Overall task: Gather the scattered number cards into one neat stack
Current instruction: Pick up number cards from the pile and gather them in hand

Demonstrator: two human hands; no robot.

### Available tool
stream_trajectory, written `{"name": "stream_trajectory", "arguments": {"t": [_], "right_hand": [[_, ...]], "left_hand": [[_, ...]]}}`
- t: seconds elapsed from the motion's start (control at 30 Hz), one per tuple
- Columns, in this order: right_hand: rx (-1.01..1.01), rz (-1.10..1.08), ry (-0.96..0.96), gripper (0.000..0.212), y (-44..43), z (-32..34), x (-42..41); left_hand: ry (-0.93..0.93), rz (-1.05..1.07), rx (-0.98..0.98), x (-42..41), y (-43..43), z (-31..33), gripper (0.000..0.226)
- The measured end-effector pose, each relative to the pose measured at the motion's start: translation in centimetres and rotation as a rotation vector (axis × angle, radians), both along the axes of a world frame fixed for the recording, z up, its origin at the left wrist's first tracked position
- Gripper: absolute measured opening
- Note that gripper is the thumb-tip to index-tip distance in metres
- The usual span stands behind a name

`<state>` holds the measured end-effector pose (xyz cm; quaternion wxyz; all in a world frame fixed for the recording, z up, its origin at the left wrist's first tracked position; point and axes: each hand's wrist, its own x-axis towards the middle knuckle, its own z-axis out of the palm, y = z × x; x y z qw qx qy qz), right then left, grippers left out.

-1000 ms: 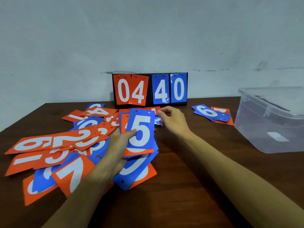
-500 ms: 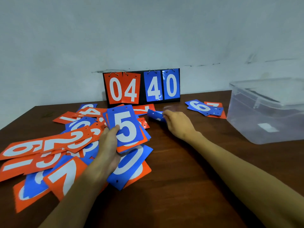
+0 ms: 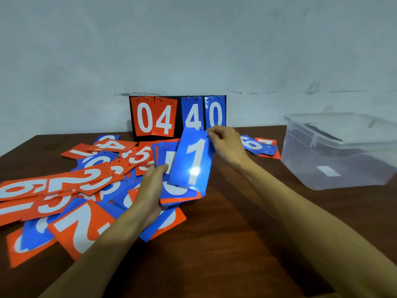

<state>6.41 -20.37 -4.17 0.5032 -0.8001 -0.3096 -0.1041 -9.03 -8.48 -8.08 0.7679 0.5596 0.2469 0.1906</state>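
The left hand (image 3: 150, 190) grips a small stack (image 3: 181, 195) in the centre of the frame. Its thumb lies on the top face and its other fingers are hidden beneath. This props the pile up off the desk (image 3: 236, 244), face toward the camera, ready to take another card.

The right hand (image 3: 225, 145) pinches the blue 1 card (image 3: 193, 160) by its upper right corner, fingers (image 3: 214, 132) curled tight on the edge. Held by a corner, the card hangs free and can slide down over the blue 5 that tops the stack. It already overlaps that 5 but sits skewed to the right and tilted, so I judge it is being laid on and will need squaring.

Most of the job remains. Loose cards (image 3: 64, 186) lie fanned and overlapping across the left of the frame, some under the left forearm. A small cluster (image 3: 257, 147) sits apart at right centre, just behind the right hand and near the clear box (image 3: 335, 151). The scoreboard (image 3: 154, 119) stands upright at the back by the wall, its own cards hung on rings, so it is probably not for gathering.

The glossy faces look slippery, and a slack grip could let the stack splay.
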Motion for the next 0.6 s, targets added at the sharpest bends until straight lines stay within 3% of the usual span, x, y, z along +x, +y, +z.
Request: {"name": "stream_trajectory", "arguments": {"t": [0.1,0.23,0.37,0.43,0.53,0.6], "right_hand": [[-0.148,0.086,-0.026,0.021,1.0,-1.8,-1.3],[-0.051,-0.056,0.222,0.041,0.2,-3.8,1.8],[-0.582,-0.381,-0.017,0.061,-3.1,-5.6,7.3],[-0.794,-0.462,0.031,0.073,-4.7,-6.3,9.2],[-0.893,-0.501,0.122,0.080,-5.2,-7.0,10.1],[-0.877,-0.515,-0.002,0.072,-4.9,-7.1,9.5]], "left_hand": [[-0.007,-0.125,-0.064,-0.1,-0.3,0.0,0.036],[-0.013,-0.110,0.035,0.2,-0.3,-0.6,0.038],[-0.001,-0.093,-0.039,0.4,-0.1,-0.3,0.034],[-0.006,-0.089,-0.049,0.5,-0.1,-0.4,0.033],[0.001,-0.077,-0.033,0.7,0.1,-0.6,0.030],[0.005,-0.070,-0.016,0.9,0.1,-0.8,0.025]]}}
